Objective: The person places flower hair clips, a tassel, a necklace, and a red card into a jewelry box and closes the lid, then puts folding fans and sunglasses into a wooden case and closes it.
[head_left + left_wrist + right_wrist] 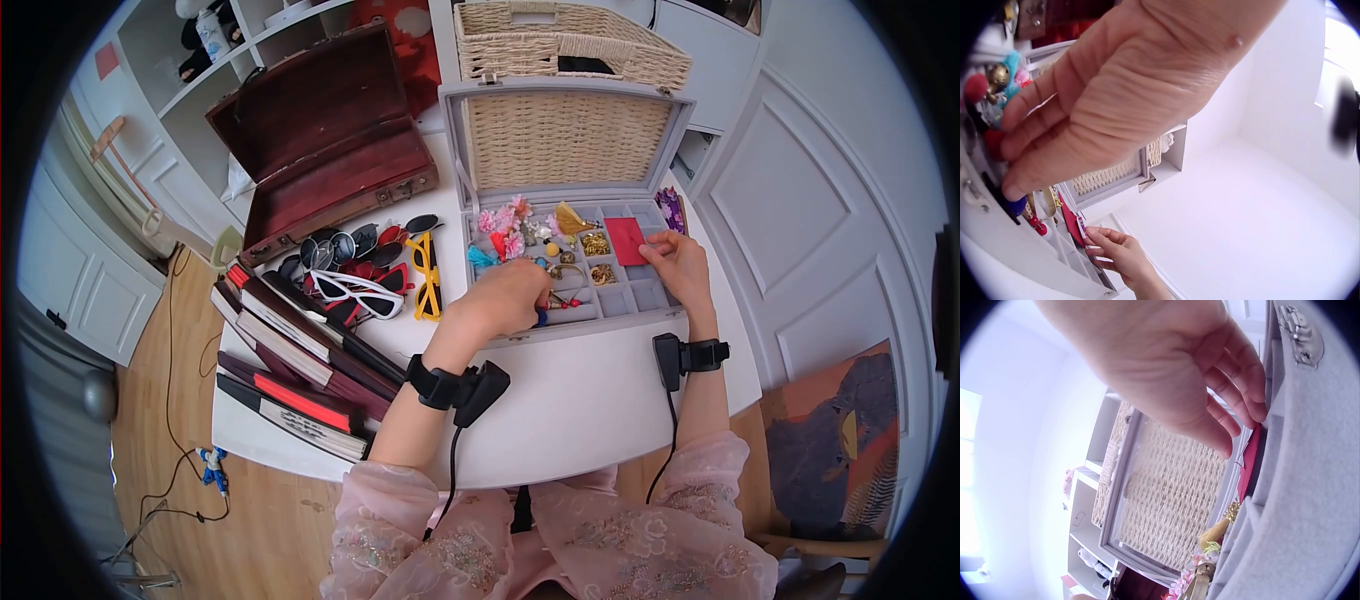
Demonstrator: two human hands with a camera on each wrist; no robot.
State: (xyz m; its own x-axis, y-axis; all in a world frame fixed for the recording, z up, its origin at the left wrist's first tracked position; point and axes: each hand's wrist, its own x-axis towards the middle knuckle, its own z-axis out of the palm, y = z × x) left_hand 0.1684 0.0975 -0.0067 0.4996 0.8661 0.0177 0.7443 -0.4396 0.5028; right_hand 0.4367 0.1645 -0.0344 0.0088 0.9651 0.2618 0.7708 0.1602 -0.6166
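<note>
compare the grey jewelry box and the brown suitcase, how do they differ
The jewelry box is pale grey; the suitcase is dark reddish brown. The jewelry box is divided into small compartments, while the suitcase shows one undivided space. The jewelry box holds colorful trinkets; no contents show in the suitcase. Both stand open.

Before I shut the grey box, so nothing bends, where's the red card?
In the head view, the red card is over the right half of the grey box, touching the right hand.
</note>
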